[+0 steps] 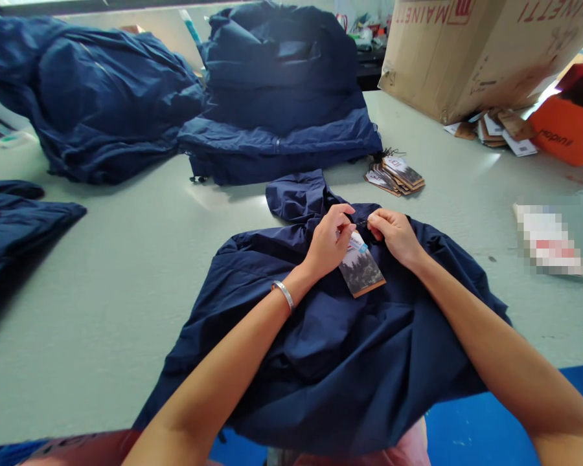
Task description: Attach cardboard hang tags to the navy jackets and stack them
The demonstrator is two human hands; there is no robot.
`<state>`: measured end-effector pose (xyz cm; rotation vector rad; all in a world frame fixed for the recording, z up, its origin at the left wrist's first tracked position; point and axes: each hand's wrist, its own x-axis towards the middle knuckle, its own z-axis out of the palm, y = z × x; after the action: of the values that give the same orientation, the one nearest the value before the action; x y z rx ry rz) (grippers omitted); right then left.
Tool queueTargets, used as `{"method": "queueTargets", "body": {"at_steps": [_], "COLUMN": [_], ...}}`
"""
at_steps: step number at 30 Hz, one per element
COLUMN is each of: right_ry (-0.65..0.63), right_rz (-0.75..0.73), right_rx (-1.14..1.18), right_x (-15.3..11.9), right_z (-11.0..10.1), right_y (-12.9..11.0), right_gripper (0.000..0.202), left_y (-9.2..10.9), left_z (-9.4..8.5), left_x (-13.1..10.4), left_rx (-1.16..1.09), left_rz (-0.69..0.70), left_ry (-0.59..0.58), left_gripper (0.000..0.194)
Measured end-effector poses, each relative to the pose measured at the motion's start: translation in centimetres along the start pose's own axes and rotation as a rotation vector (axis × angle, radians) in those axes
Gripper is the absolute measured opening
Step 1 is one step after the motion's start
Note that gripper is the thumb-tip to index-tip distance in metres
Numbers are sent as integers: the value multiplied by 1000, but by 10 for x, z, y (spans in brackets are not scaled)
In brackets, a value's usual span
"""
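Observation:
A navy jacket lies spread over the table's front edge, its hood pointing away from me. Near the collar, my left hand pinches a dark string at the top of a hang tag. The tag shows a forest picture and rests on the jacket below that hand. Just to the right, my right hand has its fingers closed on the other end of the short dark string. The string spans the small gap between the two hands.
Folded navy jackets are stacked at the back, with more navy garments at the left. Several hang tags lie beyond the jacket. A cardboard box, loose cards and an orange bag stand back right on the table.

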<state>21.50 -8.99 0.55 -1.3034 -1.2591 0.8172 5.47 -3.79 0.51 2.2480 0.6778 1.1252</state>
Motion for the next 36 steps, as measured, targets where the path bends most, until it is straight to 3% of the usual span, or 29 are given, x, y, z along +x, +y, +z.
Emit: {"method": "queueTargets", "body": {"at_steps": [5, 9, 12, 15, 20, 25, 28, 32, 36], "right_ry": [146, 231, 226, 128, 21, 22, 52, 29, -85], "right_rz": [-186, -273, -222, -158, -142, -134, -114, -81, -36], "right_rx": [-268, -480, -569, -647, -697, -630, -616, -700, -772], "right_x": [1, 1, 2, 3, 7, 9, 9, 12, 17], "right_z": [-2, -4, -3, -3, -5, -9, -8, -6, -14], "right_y": [6, 8, 12, 18, 23, 28, 31, 31, 16], "right_gripper": [20, 17, 14, 11, 13, 11, 12, 17, 14], "left_y": [1, -8, -18, -24, -29, -30, -29, -24, -12], "left_z": [-6, -8, -5, -3, -5, -5, -8, -34, -83], "left_x": [2, 2, 2, 3, 5, 4, 6, 20, 28], "left_rx": [210, 321, 308, 290, 264, 242, 268, 179, 309], "left_rz": [94, -14, -102, -126, -109, -180, -242, -335, -359], "left_ry": [193, 264, 117, -20, -43, 34, -24, -235, -251], "left_gripper": [17, 23, 24, 23, 19, 24, 26, 29, 30]}}
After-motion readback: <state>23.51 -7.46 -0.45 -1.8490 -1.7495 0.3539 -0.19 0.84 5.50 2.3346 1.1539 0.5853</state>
